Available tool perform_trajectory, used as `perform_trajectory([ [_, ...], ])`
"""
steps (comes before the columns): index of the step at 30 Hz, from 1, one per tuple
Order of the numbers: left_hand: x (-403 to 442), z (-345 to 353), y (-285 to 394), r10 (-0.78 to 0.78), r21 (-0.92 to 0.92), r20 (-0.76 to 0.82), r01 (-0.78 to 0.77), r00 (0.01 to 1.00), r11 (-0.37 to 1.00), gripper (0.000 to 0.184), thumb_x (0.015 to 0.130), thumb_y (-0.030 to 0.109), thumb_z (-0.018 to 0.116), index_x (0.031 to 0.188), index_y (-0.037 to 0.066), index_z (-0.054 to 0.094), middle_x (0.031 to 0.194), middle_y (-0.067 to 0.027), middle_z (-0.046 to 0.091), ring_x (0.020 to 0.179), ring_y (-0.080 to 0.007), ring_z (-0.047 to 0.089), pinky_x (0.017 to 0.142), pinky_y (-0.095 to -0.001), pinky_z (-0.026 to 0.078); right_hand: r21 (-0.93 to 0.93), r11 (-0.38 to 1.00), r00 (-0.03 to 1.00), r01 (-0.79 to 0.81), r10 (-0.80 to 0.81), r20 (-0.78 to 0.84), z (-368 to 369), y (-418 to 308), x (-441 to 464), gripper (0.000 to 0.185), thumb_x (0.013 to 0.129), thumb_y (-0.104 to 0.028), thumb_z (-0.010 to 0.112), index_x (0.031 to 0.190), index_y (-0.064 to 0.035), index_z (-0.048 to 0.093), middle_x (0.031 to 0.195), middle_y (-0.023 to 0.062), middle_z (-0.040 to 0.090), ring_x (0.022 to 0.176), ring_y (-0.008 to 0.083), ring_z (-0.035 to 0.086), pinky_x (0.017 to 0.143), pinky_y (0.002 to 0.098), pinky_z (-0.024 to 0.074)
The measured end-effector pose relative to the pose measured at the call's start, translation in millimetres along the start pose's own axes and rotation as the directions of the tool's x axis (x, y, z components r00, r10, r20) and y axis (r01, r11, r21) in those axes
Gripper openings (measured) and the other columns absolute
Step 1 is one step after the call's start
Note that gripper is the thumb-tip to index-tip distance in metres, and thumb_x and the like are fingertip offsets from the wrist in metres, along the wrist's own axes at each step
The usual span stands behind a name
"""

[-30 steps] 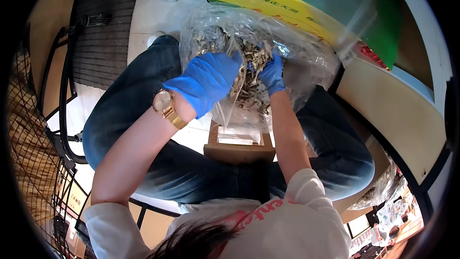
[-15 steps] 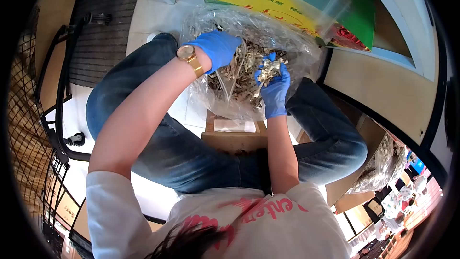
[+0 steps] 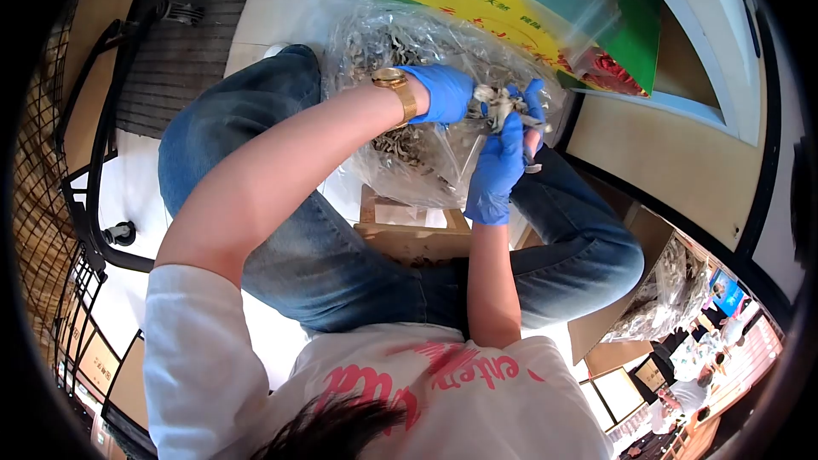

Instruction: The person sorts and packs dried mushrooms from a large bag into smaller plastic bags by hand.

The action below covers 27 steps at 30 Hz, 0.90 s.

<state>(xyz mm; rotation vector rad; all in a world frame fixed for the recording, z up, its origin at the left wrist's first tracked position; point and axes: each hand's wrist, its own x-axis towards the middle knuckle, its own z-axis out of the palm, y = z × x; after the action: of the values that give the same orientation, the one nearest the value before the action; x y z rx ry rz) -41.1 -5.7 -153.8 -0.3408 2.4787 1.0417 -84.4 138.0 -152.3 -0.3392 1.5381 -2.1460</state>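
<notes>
Both my hands wear blue gloves and meet over a clear plastic bag (image 3: pixel 430 183) of greyish, crinkled dried mushrooms (image 3: pixel 400 146). My right hand (image 3: pixel 501 162) holds up a bunch of dried mushrooms (image 3: pixel 503 107) between thumb and fingers, at the bag's right side. Reaching in from the left, my left hand (image 3: pixel 445 94) touches the left end of that bunch with its fingers closed; the fingertips are partly hidden. A gold watch (image 3: pixel 394 92) sits on the left wrist.
A wooden stool-like frame (image 3: pixel 409 243) stands between my knees below the bag. Behind the bag is a green and yellow carton (image 3: pixel 511 17). A wire rack (image 3: pixel 72 290) is at left. A cardboard box (image 3: pixel 609 324) with another plastic bag (image 3: pixel 665 298) lies at right.
My left hand has moved right, from over the bag to the bunch in my right hand. The right hand has shifted slightly right and turned, still holding the dried mushrooms.
</notes>
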Motion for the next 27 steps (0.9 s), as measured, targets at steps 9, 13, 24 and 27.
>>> perform_trajectory([
  [9, -15, -9, 9, -0.013, 0.053, -0.041, 0.015, 0.999, 0.998, 0.019, 0.072, 0.008, 0.055, 0.085, -0.002, 0.066, 0.083, -0.0228, 0.063, 0.078, -0.0365, 0.063, 0.07, -0.0426, 0.049, -0.569, 0.76, 0.917, 0.314, -0.088, 0.388, -28, -4, -15, 0.044, 0.075, 0.008, 0.058, 0.117, -0.004, 0.054, 0.12, 0.0121, 0.054, 0.116, 0.0249, 0.049, 0.098, 0.034, 0.0381],
  [13, -12, -11, 11, -0.015, 0.093, -0.03, 0.018, 0.999, 0.996, 0.019, 0.072, 0.008, 0.055, 0.083, -0.002, 0.066, 0.081, -0.0224, 0.063, 0.077, -0.0361, 0.063, 0.069, -0.0424, 0.049, -0.67, 0.584, 0.865, 0.459, -0.122, 0.487, -29, -10, -10, 0.039, 0.074, 0.008, 0.058, 0.112, -0.0034, 0.057, 0.115, 0.0125, 0.056, 0.111, 0.0261, 0.052, 0.095, 0.0342, 0.0403],
  [24, -14, -18, 24, 0.03, 0.042, 0.005, -0.031, 1.0, 0.999, 0.03, 0.072, 0.007, 0.054, 0.101, 0.002, 0.061, 0.091, -0.0203, 0.064, 0.083, -0.0359, 0.061, 0.073, -0.0429, 0.048, -0.818, 0.426, 0.791, 0.386, 0.303, 0.531, -36, -24, 32, 0.053, 0.074, -0.01, 0.07, 0.122, -0.0056, 0.05, 0.115, 0.0189, 0.055, 0.102, 0.0332, 0.055, 0.087, 0.0354, 0.0441],
  [27, -16, -15, 24, 0.071, 0.085, -0.053, -0.067, 0.996, 0.994, 0.027, 0.073, 0.009, 0.056, 0.099, 0.003, 0.062, 0.093, -0.0197, 0.064, 0.085, -0.0358, 0.062, 0.074, -0.043, 0.048, -0.876, 0.361, 0.753, 0.32, 0.464, 0.467, -30, -38, 40, 0.047, 0.077, -0.013, 0.069, 0.12, -0.004, 0.052, 0.109, 0.0138, 0.059, 0.094, 0.0234, 0.057, 0.081, 0.0306, 0.0449],
])
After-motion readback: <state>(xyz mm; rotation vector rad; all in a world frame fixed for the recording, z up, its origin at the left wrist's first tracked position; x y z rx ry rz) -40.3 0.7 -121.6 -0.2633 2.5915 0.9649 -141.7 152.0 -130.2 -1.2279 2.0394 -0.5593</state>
